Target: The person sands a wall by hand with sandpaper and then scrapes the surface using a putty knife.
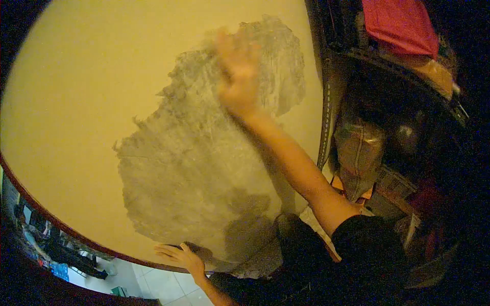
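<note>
The fingers of the left hand (pixel 189 261) are stretched out and a bit apart, lying close along the brown edge (pixel 97 245) of a big yellow surface (pixel 92 102). The right hand (pixel 239 71) is up high, over the top part of a grey patch (pixel 184 163). Its fingers look long and blurry, and I cannot tell if they hold a small thing.

The grey patch sits in the middle of the yellow surface, with rough, torn-looking sides. Lots of plain yellow room lies to its left. On its right only a thin yellow strip is left, and then comes a dark edge (pixel 326 102) with little pale marks in a line.

The yellow surface looks flat, but I cannot tell if it is a table or a wall. Dark shadows (pixel 247 232) fall on the low part of the patch. Past the brown edge are pale floor tiles (pixel 166 283) and what looks like a person (pixel 74 257), tipped sideways.

On the right are a red cloth thing (pixel 400 28) and a grey bag (pixel 357 153). Things around them are too dark to make out. The black sleeve (pixel 357 245) melts into the dark, and the corners are black.
</note>
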`<state>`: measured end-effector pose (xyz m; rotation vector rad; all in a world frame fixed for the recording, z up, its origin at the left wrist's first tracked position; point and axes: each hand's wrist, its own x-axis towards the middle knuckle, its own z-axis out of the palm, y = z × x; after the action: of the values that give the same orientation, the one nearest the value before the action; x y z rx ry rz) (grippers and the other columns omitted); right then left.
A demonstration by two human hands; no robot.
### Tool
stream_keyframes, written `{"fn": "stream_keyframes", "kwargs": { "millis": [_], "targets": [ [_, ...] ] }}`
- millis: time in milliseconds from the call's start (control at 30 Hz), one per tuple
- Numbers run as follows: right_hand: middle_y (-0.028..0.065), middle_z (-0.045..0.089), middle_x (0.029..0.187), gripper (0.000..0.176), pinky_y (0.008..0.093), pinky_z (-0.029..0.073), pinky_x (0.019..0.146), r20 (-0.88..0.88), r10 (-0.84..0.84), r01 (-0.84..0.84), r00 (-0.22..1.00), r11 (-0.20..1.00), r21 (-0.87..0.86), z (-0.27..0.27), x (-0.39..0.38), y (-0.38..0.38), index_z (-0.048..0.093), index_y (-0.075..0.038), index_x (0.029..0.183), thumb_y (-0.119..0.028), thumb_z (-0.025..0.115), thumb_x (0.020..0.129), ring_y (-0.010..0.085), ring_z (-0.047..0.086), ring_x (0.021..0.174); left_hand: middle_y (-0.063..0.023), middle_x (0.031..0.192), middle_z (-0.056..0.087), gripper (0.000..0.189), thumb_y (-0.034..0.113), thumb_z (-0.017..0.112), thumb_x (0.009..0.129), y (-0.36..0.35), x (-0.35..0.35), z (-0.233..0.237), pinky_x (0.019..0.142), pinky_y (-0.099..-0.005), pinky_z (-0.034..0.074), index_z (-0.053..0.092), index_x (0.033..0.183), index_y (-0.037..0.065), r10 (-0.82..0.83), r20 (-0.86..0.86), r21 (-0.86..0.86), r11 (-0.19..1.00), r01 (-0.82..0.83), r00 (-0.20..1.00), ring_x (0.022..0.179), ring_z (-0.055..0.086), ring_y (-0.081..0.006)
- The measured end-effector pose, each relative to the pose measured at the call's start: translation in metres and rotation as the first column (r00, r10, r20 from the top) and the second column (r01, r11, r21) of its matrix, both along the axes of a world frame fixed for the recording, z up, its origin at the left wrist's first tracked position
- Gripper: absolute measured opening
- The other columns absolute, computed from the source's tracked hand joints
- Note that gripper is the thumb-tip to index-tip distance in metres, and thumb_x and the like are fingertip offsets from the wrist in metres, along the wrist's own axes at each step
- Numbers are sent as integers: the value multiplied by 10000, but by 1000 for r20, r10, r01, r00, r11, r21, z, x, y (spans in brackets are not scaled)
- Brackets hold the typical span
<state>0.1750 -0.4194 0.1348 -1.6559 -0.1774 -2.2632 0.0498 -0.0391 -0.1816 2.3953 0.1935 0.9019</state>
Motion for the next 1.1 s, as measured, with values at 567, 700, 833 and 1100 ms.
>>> {"fn": "stream_keyframes", "kwargs": {
  "millis": [567,700,833,1100],
  "targets": [
    [83,516,1382,548,588,146,1135,-370,130,-179,920,979,-101,-36,-3,37,550,-174,1327,-114,491,785,324,437,1298,-211,1574,-77,668,289,329,992,3,7,-3,1170,-474,-21,30,1499,-28,40,-15,58,998,-39,999,1451,-80,-380],
    [65,471,1434,521,586,52,1151,-115,286,-279,951,957,76,-21,-4,16,613,-208,1265,-69,470,783,296,366,1375,-223,1574,-38,628,277,311,999,7,-14,8,1171,-475,-2,79,1503,-18,-139,2,-37,990,139,990,1452,-39,-391],
    [58,450,1452,513,591,93,1145,-379,257,-385,889,869,-312,-62,-17,61,561,-189,1317,-109,471,819,320,369,1368,-258,1555,101,550,277,319,1002,-4,-30,31,1167,-473,99,275,1474,-1,-159,66,24,987,158,985,1440,101,-411],
    [136,462,1426,422,475,255,1133,-798,566,-875,206,471,108,-255,-133,105,496,-77,1357,-132,458,941,327,384,1349,-194,1277,539,374,181,428,989,-70,-57,11,1003,-398,411,486,1303,-15,-340,300,-528,719,452,891,1172,525,-285]
  ]
}}
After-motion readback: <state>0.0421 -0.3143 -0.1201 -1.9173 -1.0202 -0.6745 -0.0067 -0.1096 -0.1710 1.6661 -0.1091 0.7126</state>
